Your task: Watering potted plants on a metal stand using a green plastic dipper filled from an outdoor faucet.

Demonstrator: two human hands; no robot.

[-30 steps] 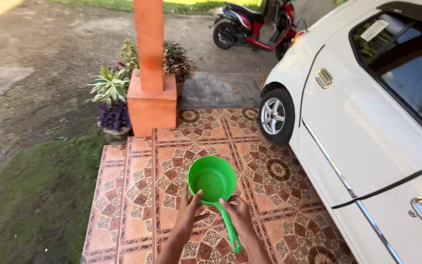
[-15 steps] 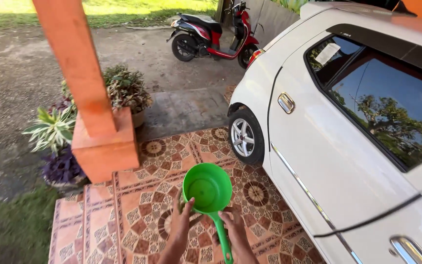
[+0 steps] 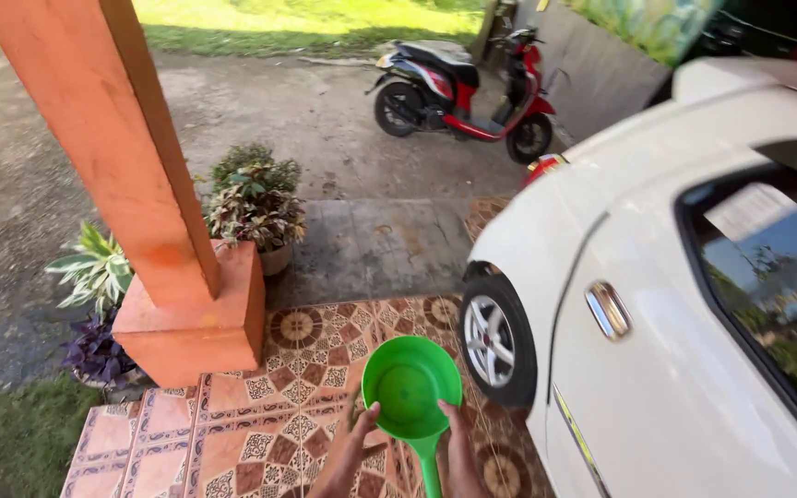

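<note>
A green plastic dipper is grasped at its bowl by the left hand and right hand, beside a white car, over patterned tiles.

From my headcam I see only my own left hand and right hand, both bare, with no gloves, rings or watch; the forearms show no sleeves.

One green dipper, two hands, one white car, one scooter, three potted plants.
</note>
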